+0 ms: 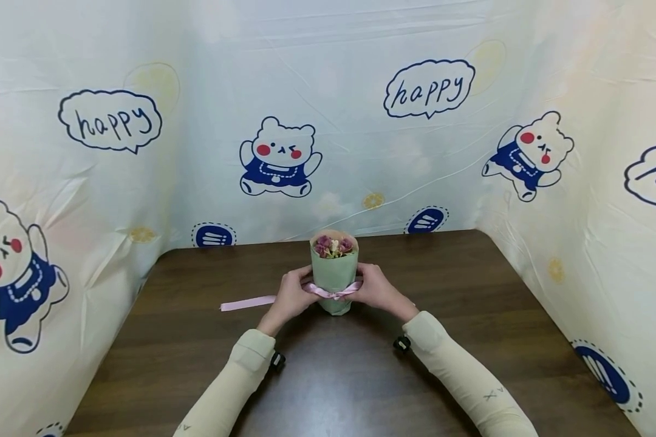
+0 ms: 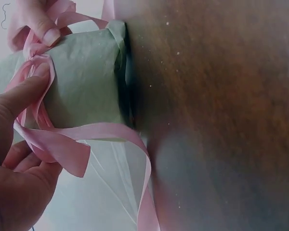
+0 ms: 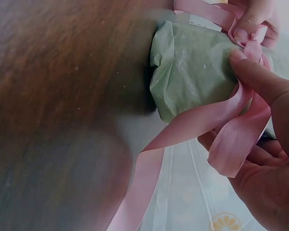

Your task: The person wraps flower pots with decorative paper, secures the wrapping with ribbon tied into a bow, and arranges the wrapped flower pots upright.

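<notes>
A small bouquet of purple and white flowers (image 1: 333, 246) stands upright on the table, wrapped in pale green paper (image 1: 334, 273). Around its middle runs a pink ribbon (image 1: 336, 295), gathered into a knot at the front. My left hand (image 1: 292, 297) pinches the ribbon on the left side, its thumb pressed near the knot in the left wrist view. On the other side my right hand (image 1: 381, 291) grips the ribbon likewise, thumb at the knot in the right wrist view. Loose ribbon tails (image 2: 118, 132) hang below both hands. Some fingers are hidden behind the wrapping.
Beneath is a dark brown wooden table (image 1: 448, 352). A ribbon tail (image 1: 246, 303) lies across it to the left. Pale curtains (image 1: 361, 158) with printed bears and lettering enclose the back and sides. Black wrist cameras (image 1: 277, 362) sit under both sleeves.
</notes>
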{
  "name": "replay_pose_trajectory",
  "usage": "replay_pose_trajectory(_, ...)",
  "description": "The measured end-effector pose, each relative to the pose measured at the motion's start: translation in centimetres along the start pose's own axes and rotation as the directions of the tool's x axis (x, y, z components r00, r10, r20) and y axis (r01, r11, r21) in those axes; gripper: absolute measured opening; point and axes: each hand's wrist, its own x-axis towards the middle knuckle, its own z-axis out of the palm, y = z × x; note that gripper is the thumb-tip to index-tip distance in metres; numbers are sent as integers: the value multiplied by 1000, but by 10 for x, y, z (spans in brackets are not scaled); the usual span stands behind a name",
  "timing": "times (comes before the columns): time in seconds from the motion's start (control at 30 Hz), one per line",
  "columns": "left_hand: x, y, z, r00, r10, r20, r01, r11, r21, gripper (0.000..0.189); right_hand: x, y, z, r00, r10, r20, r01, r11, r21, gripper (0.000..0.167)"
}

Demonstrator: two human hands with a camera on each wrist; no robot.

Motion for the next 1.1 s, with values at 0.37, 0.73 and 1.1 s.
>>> replay_pose_trajectory(0.37, 1, 7, -3, 999, -48, 0, 47, 987, 152, 56, 2, -2, 5, 999, -11, -34, 9, 998, -70, 57)
replay_pose_trajectory(0.73, -5, 7, 3, 997, -78, -19, 80, 981, 174, 62, -8, -5, 11, 997, 28, -67, -33, 997, -73, 57)
replay_pose_trajectory(1.1, -4, 5, 4, 996, -80, -33, 84, 985, 150, 63, -8, -6, 12, 994, 41, -99, -50, 995, -84, 58)
